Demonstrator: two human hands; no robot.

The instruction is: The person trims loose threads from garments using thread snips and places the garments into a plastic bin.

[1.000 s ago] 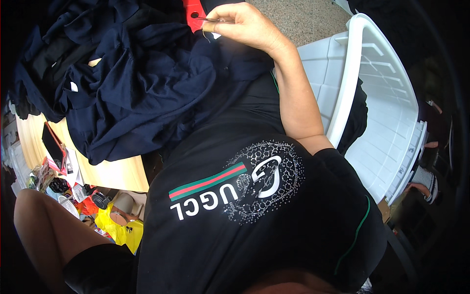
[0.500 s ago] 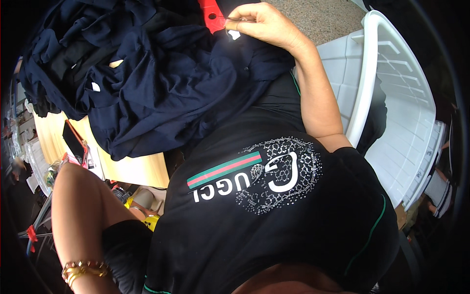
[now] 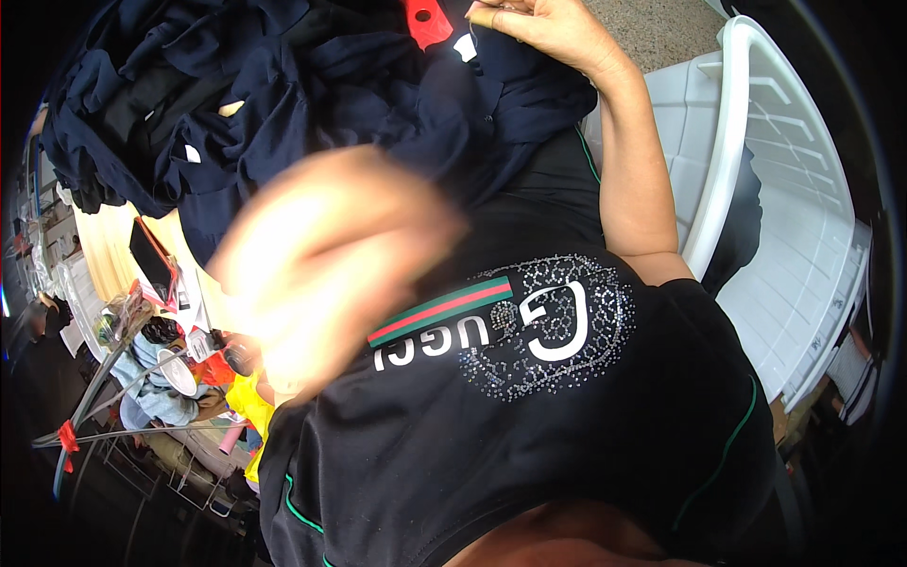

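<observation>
Dark navy cloth (image 3: 283, 123) lies bunched over my lap and the table, with small white and pale tags on it. At the top, my right hand (image 3: 557, 24) is over this cloth with fingers pinched on something thin and dark, perhaps with a thread hanging from it; its kind is unclear. Beside those fingers are a white tag (image 3: 465, 47) and a red flat piece with a round hole (image 3: 430, 26). My left hand (image 3: 331, 246) is a bright smear between the cloth and my black shirt; its fingers cannot be made out.
A large white plastic bin (image 3: 732, 142) with dark cloth inside stands at my right. To the left are a wooden tabletop (image 3: 106, 250), a dark phone-like slab with a red edge (image 3: 151, 255), a white cup (image 3: 178, 375), yellow material (image 3: 250, 406) and metal bars tied with red strip (image 3: 68, 437).
My left arm has swung from the lower left, where its bracelets showed, up in front of my shirt. My right hand has shifted slightly up and right, away from the white tag.
</observation>
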